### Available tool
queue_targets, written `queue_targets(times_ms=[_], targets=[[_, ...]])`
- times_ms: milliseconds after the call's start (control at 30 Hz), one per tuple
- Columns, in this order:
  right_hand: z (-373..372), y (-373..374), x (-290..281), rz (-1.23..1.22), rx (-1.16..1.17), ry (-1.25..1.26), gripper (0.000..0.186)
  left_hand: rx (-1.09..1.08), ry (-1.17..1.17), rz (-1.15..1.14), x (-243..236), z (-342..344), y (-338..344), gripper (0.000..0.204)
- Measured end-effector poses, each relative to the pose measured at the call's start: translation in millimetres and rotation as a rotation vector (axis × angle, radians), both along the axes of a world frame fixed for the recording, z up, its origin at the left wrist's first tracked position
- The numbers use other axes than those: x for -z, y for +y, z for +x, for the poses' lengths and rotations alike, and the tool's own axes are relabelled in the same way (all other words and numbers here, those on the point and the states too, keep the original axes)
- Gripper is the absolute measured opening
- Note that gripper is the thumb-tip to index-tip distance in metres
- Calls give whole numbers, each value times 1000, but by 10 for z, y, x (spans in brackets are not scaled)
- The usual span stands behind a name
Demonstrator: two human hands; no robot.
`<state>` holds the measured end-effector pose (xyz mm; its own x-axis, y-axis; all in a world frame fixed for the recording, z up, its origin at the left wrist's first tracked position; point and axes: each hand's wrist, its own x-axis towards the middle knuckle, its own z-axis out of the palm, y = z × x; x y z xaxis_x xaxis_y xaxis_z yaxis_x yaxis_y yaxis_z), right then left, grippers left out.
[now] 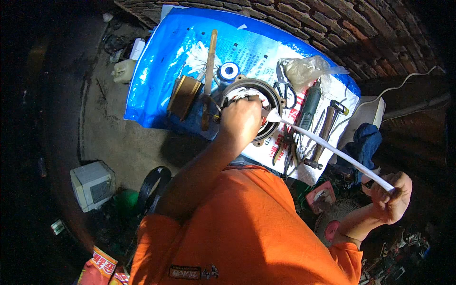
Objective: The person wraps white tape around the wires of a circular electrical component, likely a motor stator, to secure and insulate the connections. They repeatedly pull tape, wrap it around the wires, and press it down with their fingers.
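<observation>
A round metal motor housing (278, 100) sits on the table in front of me, with white material lining its inside. My left hand (241, 121) reaches into its opening, fingers curled down and closed; what they grip is hidden behind the knuckles. From the housing's right side a white flat tape (337, 151) runs taut, slanting down to the right. My right hand (393, 198) is closed around its far end, well off the table's right edge.
A blue and white printed sheet (156, 71) covers the table. Left of the housing are a wooden stick (210, 61), a brown block (184, 97) and a spool (229, 71). Scissors (292, 97), a dark green tool (311, 107), a hammer (327, 128) and pliers (290, 149) lie right.
</observation>
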<state>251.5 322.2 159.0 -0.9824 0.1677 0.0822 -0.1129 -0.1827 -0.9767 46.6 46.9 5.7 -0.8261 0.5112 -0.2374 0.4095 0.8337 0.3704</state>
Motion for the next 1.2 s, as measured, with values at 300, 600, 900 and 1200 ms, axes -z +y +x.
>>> queue_targets(times_ms=[300, 600, 900, 1200], targets=[[272, 418, -114, -186, 125, 329, 29, -1, -18, -25, 55, -7, 33, 16], [72, 126, 511, -158, 393, 83, 30, 71, 210, 183, 183, -95, -107, 8], [355, 456, 489, -341, 357, 271, 31, 10, -35, 67, -19, -70, -8, 18], [250, 398, 564, -348, 305, 321, 32, 47, -97, -90, 43, -162, 41, 24]])
